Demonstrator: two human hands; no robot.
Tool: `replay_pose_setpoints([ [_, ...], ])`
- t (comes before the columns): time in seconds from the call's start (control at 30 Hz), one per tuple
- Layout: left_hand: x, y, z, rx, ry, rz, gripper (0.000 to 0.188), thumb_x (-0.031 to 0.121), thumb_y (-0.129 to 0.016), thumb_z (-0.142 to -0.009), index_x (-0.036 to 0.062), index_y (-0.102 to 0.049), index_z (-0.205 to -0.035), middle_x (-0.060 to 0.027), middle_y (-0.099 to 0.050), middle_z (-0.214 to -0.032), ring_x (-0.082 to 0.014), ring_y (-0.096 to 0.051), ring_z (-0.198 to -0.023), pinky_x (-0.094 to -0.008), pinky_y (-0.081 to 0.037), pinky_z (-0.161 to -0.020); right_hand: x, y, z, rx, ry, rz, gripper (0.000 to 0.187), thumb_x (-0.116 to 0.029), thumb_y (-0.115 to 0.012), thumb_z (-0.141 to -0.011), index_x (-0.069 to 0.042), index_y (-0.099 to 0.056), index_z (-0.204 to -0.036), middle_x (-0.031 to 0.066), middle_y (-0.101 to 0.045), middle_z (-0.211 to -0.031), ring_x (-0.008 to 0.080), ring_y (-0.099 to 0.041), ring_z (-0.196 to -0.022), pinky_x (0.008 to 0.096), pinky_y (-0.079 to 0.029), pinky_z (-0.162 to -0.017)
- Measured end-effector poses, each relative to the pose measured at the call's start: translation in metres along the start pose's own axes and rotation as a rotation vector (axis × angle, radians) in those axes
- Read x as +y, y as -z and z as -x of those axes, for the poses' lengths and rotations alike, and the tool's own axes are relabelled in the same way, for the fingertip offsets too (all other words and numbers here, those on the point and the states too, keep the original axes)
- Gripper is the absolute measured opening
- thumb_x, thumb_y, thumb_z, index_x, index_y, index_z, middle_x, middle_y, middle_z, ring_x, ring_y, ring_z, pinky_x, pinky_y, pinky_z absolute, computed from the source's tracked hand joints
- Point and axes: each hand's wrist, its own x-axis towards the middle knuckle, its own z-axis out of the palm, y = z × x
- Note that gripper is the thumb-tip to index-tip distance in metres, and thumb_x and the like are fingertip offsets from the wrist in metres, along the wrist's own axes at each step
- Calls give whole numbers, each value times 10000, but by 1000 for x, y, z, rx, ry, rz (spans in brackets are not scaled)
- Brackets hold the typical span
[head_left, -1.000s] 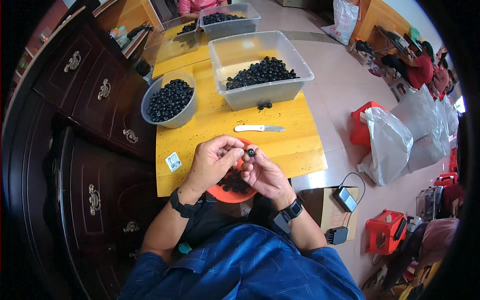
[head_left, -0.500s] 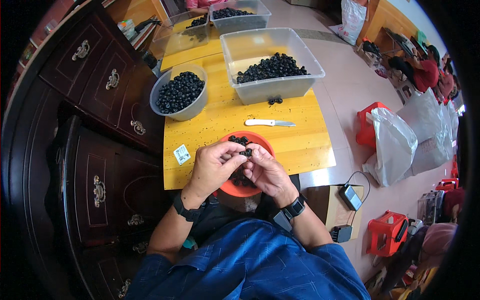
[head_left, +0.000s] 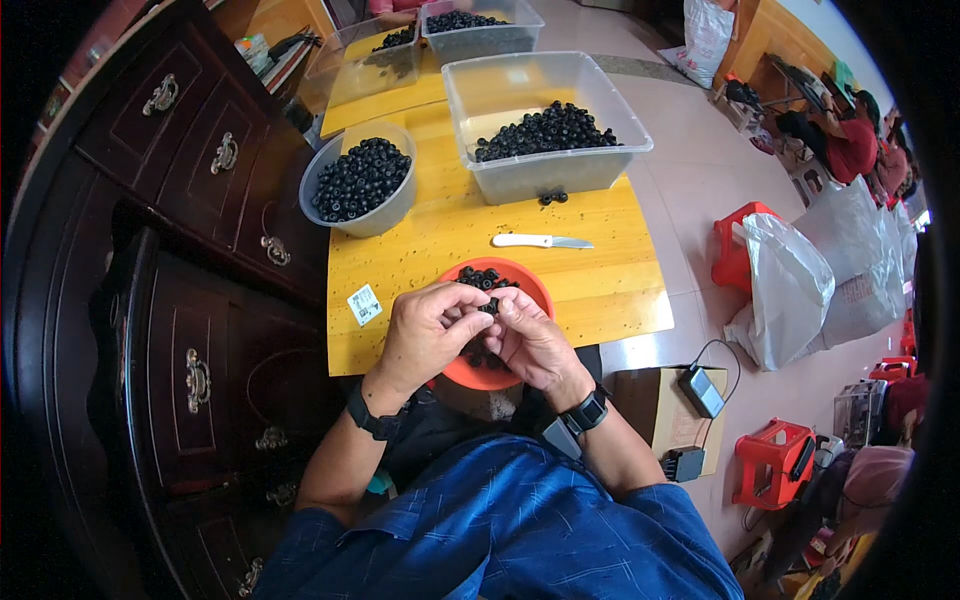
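Note:
Over a red-orange bowl (head_left: 538,287) at the table's near edge, my two hands meet. My left hand (head_left: 424,330) and my right hand (head_left: 533,340) pinch one small black ring-like piece (head_left: 489,306) between thumbs and fingertips. Fingers partly cover it, so its exact kind is unclear. More black ring-like pieces (head_left: 480,275) lie in the bowl beneath, partly hidden by the hands. Beyond the bowl rests a small knife (head_left: 540,241) with a white handle, its blade pointing right.
A round clear tub (head_left: 400,205) and a large clear bin (head_left: 560,180) hold many black pieces; a few loose ones (head_left: 552,198) sit by the bin. Dark crumbs dot the yellow table (head_left: 440,220). A dark drawer cabinet (head_left: 215,320) borders the left side. Red stools (head_left: 775,460) stand at right.
Both hands stay nearly in place over the bowl, with slight finger movement around the black piece. The view has shifted a little; nothing else has visibly moved.

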Motion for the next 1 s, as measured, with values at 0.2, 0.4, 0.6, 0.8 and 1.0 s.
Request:
replay_pose_setpoints([
  [0.2, 1, 6, 0, -50, 0, -70, 181, 1, -780, -793, 8, -707, -958, -46, -715, -848, -78, -665, -713, -227, -541, -651, 3, 1, 0, -10, -18, 12, 189, -237, -622, -990, -114, -632, -1132, -23, -666, -961, 56, -636, -821, 232, -557, -739],
  [0.4, 2, 8, -1, -69, 35, -36, 195, 7, -795, -784, 21, -703, -956, 7, -664, -780, -34, -603, -679, -198, -504, -624, 3, -3, -2, -28, -39, 41, 198, -235, -620, -992, -108, -628, -1143, -19, -669, -975, 54, -634, -817, 215, -552, -730],
  [0.6, 4, 12, -2, -122, 88, 98, 178, 5, -790, -795, 24, -691, -941, 22, -650, -779, -24, -596, -678, -185, -497, -622, 4, -4, -2, -18, -25, 59, 168, -234, -638, -982, -119, -606, -1101, -35, -641, -929, 52, -625, -801, 213, -550, -722],
  [0.8, 6, 12, -1, -109, 114, 87, 171, 3, -795, -788, 25, -683, -916, 23, -645, -770, -26, -598, -681, -188, -501, -626, 3, -2, -4, -25, 19, 93, 133, -225, -642, -979, -130, -594, -1060, -42, -629, -904, 51, -621, -794, 214, -548, -716],
  [1.0, 1, 10, 2, -77, 17, -28, 179, 1, -801, -777, 23, -690, -916, -2, -677, -782, -38, -618, -677, -199, -508, -618, 5, -3, -3, -7, 8, 53, 124, -220, -638, -982, -136, -606, -1066, -40, -632, -907, 52, -618, -784, 215, -546, -714],
])
